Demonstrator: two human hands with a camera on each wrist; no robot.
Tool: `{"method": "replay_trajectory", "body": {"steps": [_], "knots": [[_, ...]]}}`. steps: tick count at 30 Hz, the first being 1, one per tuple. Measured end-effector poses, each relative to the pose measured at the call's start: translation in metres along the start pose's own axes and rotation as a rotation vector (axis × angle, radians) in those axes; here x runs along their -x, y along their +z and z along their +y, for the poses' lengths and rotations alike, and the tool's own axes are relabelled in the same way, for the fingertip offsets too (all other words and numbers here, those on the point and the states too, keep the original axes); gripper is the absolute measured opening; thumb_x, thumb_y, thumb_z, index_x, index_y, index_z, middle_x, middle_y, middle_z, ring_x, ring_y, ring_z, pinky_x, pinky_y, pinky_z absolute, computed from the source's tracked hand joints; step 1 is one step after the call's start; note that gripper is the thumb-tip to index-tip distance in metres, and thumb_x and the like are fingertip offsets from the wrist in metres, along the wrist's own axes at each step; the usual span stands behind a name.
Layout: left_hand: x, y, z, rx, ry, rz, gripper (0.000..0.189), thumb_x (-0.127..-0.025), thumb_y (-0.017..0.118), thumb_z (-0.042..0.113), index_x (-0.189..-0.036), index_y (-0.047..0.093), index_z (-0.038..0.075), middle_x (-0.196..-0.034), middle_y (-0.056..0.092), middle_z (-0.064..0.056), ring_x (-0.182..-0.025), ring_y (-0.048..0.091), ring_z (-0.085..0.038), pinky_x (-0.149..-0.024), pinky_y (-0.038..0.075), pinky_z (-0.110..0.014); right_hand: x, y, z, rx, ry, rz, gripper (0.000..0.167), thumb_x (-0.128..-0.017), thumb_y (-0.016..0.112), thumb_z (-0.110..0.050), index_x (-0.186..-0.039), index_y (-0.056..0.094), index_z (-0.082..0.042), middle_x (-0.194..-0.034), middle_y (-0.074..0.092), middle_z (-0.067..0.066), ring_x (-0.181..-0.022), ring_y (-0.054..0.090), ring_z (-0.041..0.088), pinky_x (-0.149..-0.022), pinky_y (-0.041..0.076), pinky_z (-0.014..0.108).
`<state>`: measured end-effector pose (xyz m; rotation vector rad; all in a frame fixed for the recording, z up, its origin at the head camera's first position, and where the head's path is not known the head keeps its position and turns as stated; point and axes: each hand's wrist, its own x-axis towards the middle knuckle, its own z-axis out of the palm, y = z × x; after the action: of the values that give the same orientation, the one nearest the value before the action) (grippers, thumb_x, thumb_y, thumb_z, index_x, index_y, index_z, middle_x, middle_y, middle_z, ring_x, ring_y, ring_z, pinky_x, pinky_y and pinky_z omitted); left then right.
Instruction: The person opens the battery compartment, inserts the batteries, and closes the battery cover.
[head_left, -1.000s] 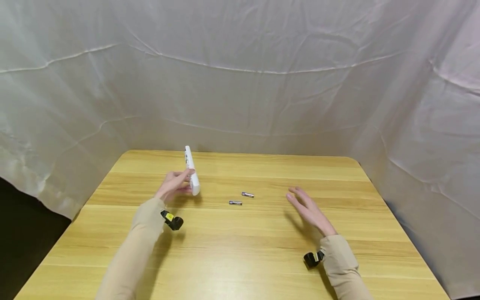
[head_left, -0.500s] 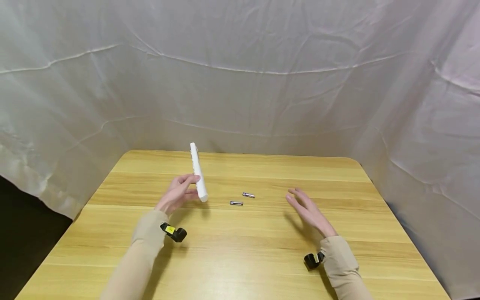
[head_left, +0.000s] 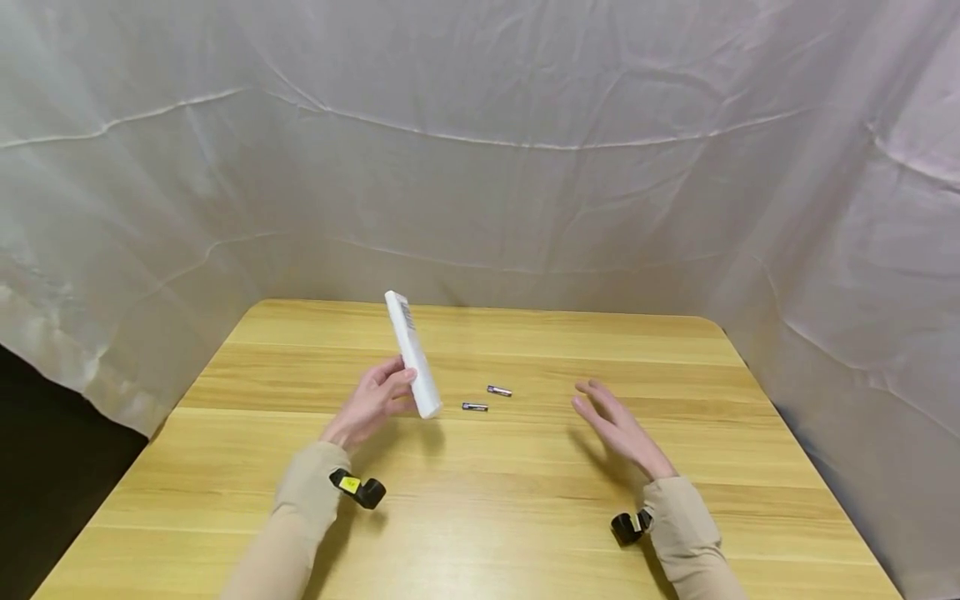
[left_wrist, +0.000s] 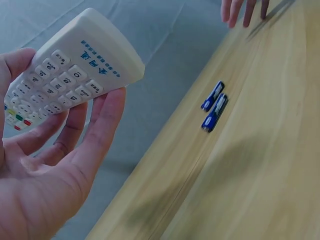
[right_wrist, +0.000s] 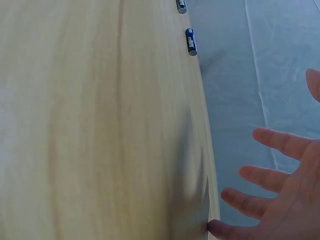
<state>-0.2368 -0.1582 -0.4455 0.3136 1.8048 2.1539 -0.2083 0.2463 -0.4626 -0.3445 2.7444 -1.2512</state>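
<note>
Sleeves (head_left: 682, 517): beige on both wrists, a small black camera (head_left: 360, 489) just behind the left hand.
Right hand (head_left: 618, 429): hovering above the table, fingers spread apart.
Left hand (head_left: 367, 406): and here's the grip, thumb and fingers pinching the remote!
Remote (head_left: 411, 354): white, tilted, up off the table, buttons facing the left wrist.
Batteries (head_left: 475, 407): two, lying between the hands, nearer the left.
Table (head_left: 525, 508): wood-grained, beneath both hands.
Curtain (head_left: 480, 192): creased, beyond them.
</note>
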Motion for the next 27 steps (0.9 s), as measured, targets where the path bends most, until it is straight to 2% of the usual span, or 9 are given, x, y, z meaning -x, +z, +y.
{"method": "replay_trajectory", "body": {"steps": [3,5,11,14,19,21,24,26,27], "knots": [[0.003,0.005,-0.002,0.009,0.028,-0.044,0.062,-0.106,0.047,0.016,-0.157,0.019,-0.004,-0.15,0.04,-0.028,-0.112,0.064,-0.012,-0.106,0.056,-0.045,0.0,0.001,0.001,0.006,-0.023,0.006,0.06,-0.108,0.039,-0.04,-0.154,0.034,-0.001,-0.165,0.017,0.03,-0.152,0.016,0.05,-0.121,0.013,0.074],[0.006,0.009,-0.003,0.018,0.046,-0.072,0.064,-0.105,0.048,0.016,-0.158,0.017,-0.003,-0.152,0.039,-0.027,-0.115,0.062,-0.011,-0.107,0.055,-0.044,0.001,0.002,0.001,0.004,-0.04,0.014,0.059,-0.108,0.041,-0.039,-0.154,0.036,-0.003,-0.164,0.019,0.029,-0.151,0.018,0.05,-0.121,0.014,0.074],[0.009,0.02,-0.006,0.058,0.084,-0.135,0.065,-0.106,0.048,0.016,-0.159,0.015,-0.002,-0.139,0.052,0.0,-0.122,0.058,-0.009,-0.109,0.053,-0.038,0.0,0.006,-0.002,-0.033,-0.115,0.04,0.052,-0.106,0.047,-0.031,-0.15,0.043,-0.002,-0.161,0.027,0.03,-0.149,0.025,0.051,-0.121,0.023,0.071],[0.011,0.026,-0.006,0.092,0.099,-0.152,0.063,-0.106,0.045,0.016,-0.159,0.015,-0.001,-0.136,0.054,0.008,-0.124,0.057,-0.008,-0.109,0.053,-0.032,-0.001,0.008,-0.004,-0.076,-0.126,0.035,0.05,-0.107,0.048,-0.028,-0.148,0.044,0.0,-0.161,0.028,0.031,-0.148,0.026,0.051,-0.121,0.028,0.068],[0.018,0.037,-0.005,0.159,0.107,-0.197,0.059,-0.107,0.042,0.017,-0.158,0.017,0.0,-0.134,0.059,0.01,-0.122,0.058,-0.007,-0.108,0.052,-0.028,-0.002,0.011,-0.01,-0.09,-0.121,0.016,0.051,-0.107,0.048,-0.029,-0.149,0.043,0.0,-0.161,0.026,0.031,-0.148,0.027,0.051,-0.12,0.031,0.067],[0.019,0.041,-0.005,0.193,0.119,-0.221,0.053,-0.108,0.041,0.018,-0.157,0.026,0.003,-0.131,0.062,0.009,-0.12,0.059,-0.007,-0.107,0.053,-0.027,-0.002,0.013,-0.012,-0.088,-0.128,0.011,0.051,-0.107,0.048,-0.029,-0.149,0.043,0.0,-0.162,0.026,0.031,-0.148,0.027,0.051,-0.12,0.031,0.067],[0.02,0.047,-0.005,0.229,0.135,-0.242,0.05,-0.109,0.04,0.02,-0.155,0.031,0.003,-0.13,0.063,0.007,-0.12,0.059,-0.007,-0.106,0.053,-0.027,-0.003,0.015,-0.015,-0.092,-0.14,0.007,0.05,-0.107,0.048,-0.028,-0.149,0.044,-0.001,-0.161,0.027,0.03,-0.148,0.027,0.05,-0.119,0.032,0.067],[0.02,0.051,-0.005,0.238,0.144,-0.243,0.05,-0.11,0.04,0.021,-0.155,0.031,0.001,-0.13,0.063,0.007,-0.12,0.059,-0.007,-0.104,0.054,-0.027,-0.003,0.016,-0.017,-0.09,-0.145,0.004,0.05,-0.107,0.049,-0.028,-0.149,0.044,-0.001,-0.161,0.028,0.029,-0.148,0.027,0.05,-0.119,0.033,0.066],[0.021,0.052,-0.005,0.231,0.145,-0.241,0.053,-0.11,0.039,0.022,-0.156,0.026,-0.002,-0.131,0.063,0.007,-0.12,0.059,-0.007,-0.104,0.054,-0.028,-0.003,0.016,-0.017,-0.089,-0.145,0.002,0.05,-0.107,0.049,-0.028,-0.149,0.044,-0.002,-0.162,0.028,0.029,-0.149,0.027,0.05,-0.119,0.033,0.066]]}}
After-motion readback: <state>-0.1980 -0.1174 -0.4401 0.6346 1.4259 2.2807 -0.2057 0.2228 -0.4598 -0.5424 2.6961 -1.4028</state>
